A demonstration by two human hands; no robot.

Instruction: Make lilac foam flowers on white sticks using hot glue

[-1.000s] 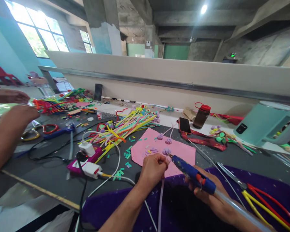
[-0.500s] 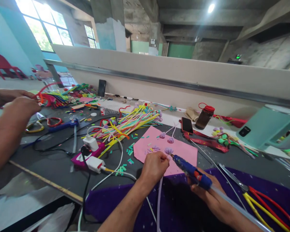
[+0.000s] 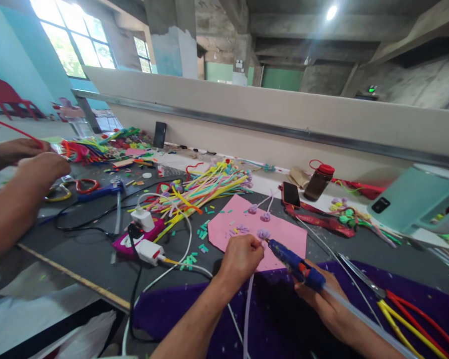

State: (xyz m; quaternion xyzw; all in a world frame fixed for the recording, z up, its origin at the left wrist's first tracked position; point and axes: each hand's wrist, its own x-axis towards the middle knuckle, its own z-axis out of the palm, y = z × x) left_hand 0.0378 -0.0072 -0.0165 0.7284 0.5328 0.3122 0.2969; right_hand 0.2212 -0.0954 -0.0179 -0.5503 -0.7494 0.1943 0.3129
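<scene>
Blue glue gun (image 3: 297, 267) with red trigger, seemingly clear stick behind.

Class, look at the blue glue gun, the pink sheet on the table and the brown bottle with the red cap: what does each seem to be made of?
Blue glue gun: probably moulded plastic, smooth, slightly glossy, with a clear glue stick behind. Pink sheet: thin, flat and matte, likely craft foam or paper; cannot tell which. Brown bottle: translucent tinted body, likely plastic, under an opaque red cap.
</scene>
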